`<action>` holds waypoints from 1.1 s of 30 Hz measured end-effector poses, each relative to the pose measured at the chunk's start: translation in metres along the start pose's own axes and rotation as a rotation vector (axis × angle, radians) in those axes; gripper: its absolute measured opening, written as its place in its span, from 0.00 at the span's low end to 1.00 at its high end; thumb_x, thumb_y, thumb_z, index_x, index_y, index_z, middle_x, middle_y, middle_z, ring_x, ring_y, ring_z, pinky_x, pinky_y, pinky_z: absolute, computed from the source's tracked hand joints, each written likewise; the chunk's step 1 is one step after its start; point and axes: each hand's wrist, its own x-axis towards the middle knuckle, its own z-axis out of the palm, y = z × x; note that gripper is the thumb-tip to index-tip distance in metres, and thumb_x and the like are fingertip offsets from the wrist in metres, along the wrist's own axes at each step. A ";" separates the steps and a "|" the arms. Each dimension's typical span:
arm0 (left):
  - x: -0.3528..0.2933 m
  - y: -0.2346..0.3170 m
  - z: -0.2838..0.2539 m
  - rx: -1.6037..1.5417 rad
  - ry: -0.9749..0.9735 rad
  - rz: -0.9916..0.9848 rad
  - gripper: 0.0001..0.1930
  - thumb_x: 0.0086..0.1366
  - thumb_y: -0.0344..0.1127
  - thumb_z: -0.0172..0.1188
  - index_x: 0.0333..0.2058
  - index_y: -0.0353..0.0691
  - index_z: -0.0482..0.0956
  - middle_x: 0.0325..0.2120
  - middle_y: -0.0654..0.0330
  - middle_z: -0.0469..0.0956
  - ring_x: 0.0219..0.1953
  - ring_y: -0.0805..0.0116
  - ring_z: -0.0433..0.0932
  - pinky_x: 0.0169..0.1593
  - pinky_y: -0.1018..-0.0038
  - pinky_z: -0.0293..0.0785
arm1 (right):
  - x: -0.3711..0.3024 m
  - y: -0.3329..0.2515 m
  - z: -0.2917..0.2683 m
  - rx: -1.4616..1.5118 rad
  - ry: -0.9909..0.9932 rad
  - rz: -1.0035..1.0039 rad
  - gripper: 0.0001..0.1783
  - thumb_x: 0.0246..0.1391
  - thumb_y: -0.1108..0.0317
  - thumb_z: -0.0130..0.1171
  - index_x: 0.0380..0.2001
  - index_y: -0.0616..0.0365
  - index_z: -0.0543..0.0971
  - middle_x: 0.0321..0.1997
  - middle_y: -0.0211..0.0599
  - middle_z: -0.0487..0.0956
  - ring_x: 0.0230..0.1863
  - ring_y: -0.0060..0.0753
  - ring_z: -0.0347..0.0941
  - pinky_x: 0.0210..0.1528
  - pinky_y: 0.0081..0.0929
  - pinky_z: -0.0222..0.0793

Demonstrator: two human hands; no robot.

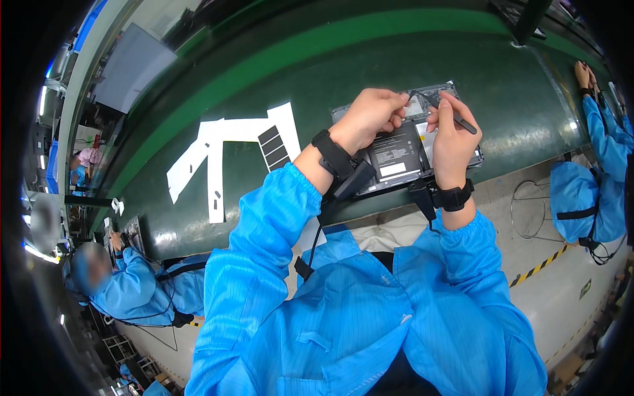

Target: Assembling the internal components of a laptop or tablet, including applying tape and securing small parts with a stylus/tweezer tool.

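Observation:
An opened laptop base [485,158] lies on the bench in front of me, its black battery [391,150] and circuit board exposed. Over its upper part, my right hand [452,135] grips a slim black hand tool [467,125], whose thin end points up and left toward the board. Whether it is tweezers or a pry stick, I cannot tell. My left hand [370,117] is pinched closed just left of the tool's thin end; anything between its fingertips is too small to make out. Both wrists wear black straps with black devices, which partly cover the laptop.
White paper strips [214,171] lie left of the laptop, one bearing black rectangular pieces [272,146]. The green bench [317,86] ends close to my body. Co-workers in blue sit at the left [135,284] and right [611,138]. A blue-covered seat [574,198] stands at the right.

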 end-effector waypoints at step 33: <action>0.040 0.014 -0.021 0.783 0.124 0.178 0.15 0.57 0.42 0.66 0.24 0.34 0.84 0.17 0.56 0.81 0.21 0.68 0.80 0.30 0.72 0.75 | 0.005 0.024 0.004 -0.234 -0.092 -0.002 0.10 0.63 0.70 0.56 0.43 0.62 0.83 0.30 0.32 0.81 0.27 0.18 0.76 0.30 0.17 0.71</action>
